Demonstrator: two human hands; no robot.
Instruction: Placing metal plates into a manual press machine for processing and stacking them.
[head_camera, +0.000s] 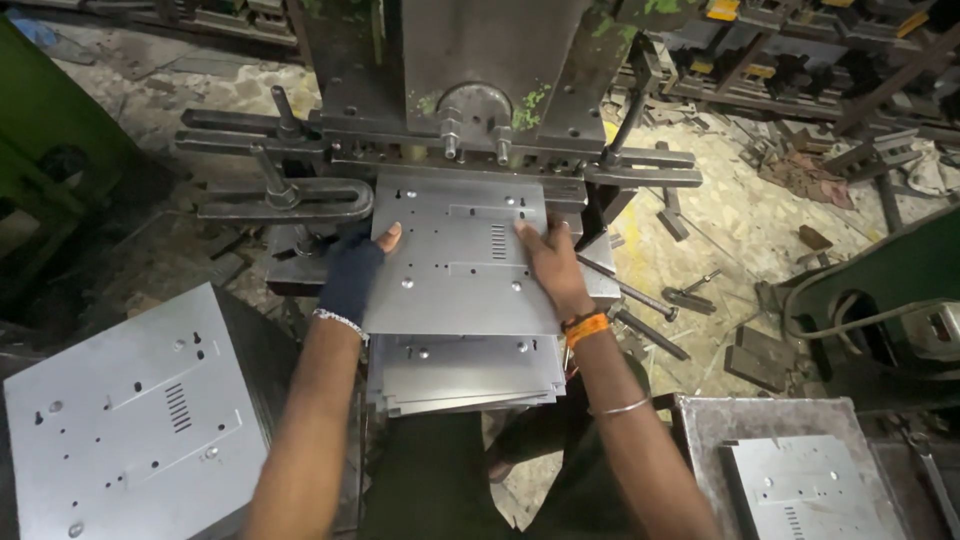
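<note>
A grey punched metal sheet (455, 255) with slots and small holes lies flat on the bed of a press machine (480, 60), its far edge under the tooling. My left hand (358, 268), in a dark fingerless glove, grips the sheet's left edge. My right hand (548, 262), bare with an orange wrist thread, presses on its right side. A small stack of like sheets (465, 375) sits just below, over my lap.
A tall stack of the same sheets (130, 415) stands at lower left. A grey box (780, 420) with another sheet inside is at lower right. Clamp bars (285, 200) flank the press. Metal scraps and tools litter the floor on the right.
</note>
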